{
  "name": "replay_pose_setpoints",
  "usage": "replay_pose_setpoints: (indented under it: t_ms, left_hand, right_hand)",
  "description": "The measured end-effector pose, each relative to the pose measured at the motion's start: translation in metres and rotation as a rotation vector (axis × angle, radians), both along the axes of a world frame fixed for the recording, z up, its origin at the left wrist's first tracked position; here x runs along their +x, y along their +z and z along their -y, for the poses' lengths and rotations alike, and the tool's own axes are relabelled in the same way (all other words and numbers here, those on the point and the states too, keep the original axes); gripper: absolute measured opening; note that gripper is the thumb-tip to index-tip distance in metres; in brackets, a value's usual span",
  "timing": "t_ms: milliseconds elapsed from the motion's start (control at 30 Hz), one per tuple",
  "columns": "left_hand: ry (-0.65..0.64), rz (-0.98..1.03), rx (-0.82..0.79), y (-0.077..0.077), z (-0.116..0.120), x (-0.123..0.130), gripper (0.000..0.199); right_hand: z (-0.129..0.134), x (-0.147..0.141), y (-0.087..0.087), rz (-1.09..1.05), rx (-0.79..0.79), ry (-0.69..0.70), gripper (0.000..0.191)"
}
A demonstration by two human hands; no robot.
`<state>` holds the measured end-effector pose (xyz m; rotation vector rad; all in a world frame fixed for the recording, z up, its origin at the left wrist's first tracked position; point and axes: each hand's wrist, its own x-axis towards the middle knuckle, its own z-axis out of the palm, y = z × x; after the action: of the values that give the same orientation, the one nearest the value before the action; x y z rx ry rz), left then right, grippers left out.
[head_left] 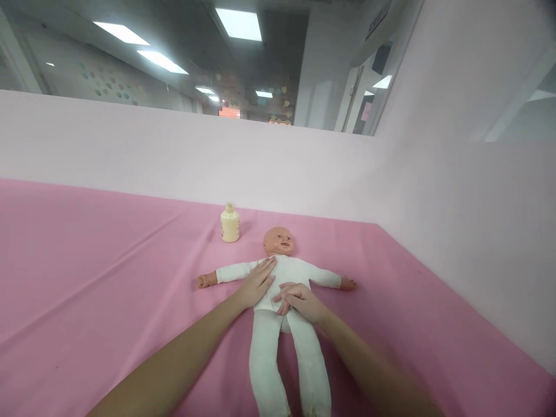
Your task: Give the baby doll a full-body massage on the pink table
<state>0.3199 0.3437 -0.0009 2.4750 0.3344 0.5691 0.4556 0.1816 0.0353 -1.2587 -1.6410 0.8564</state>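
A baby doll (289,267) with a bare plastic head and a white cloth body lies on its back, arms spread to both sides and legs toward me. Flat on the left side of its chest rests my left hand (259,282), fingers stretched toward the neck. Over the lower belly is my right hand (300,301), its fingers somewhat bent and apart, touching the white cloth. Neither hand holds anything. The doll's feet run out of view at the bottom edge.
A pale yellow pump bottle (230,225) stands upright left of the doll's head. Pink cloth (108,278) with some creases covers the surface. A white wall (174,150) with a window above bounds the back, and another wall (469,220) rises on the right.
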Motion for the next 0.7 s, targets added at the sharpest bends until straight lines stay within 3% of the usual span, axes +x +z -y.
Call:
replay_pose_setpoints:
  t_ms: [100, 200, 300, 367, 433, 533, 600, 700]
  left_hand:
    - [0.005, -0.014, 0.02, 0.0, -0.003, -0.001, 0.057]
    - [-0.094, -0.057, 0.088, 0.01, 0.002, -0.006, 0.061]
    - [-0.269, -0.074, 0.148, 0.027, 0.018, -0.011, 0.077]
    - [-0.38, -0.039, 0.161, 0.037, 0.032, -0.013, 0.078]
    - [-0.49, 0.02, 0.146, 0.043, 0.044, -0.011, 0.074]
    - [-0.587, 0.128, 0.056, 0.042, 0.052, -0.006, 0.066]
    - [-0.594, 0.185, -0.041, 0.037, 0.052, -0.002, 0.061]
    - [-0.559, 0.228, -0.204, 0.029, 0.048, 0.001, 0.056]
  right_hand:
    - [-0.001, 0.001, -0.006, -0.062, -0.006, -0.044, 0.053]
    - [-0.004, 0.004, -0.009, -0.231, -0.039, -0.109, 0.055]
    - [-0.01, 0.013, -0.003, -0.513, 0.034, -0.312, 0.054]
    - [-0.012, 0.02, 0.004, -0.533, 0.104, -0.484, 0.046]
    - [-0.011, 0.025, 0.009, -0.349, 0.128, -0.528, 0.04]
    - [-0.008, 0.025, 0.013, 0.071, 0.053, -0.34, 0.046]
    - [-0.006, 0.021, 0.013, 0.337, -0.022, -0.231, 0.047]
    - [-0.007, 0.018, 0.012, 0.563, -0.07, -0.208, 0.047]
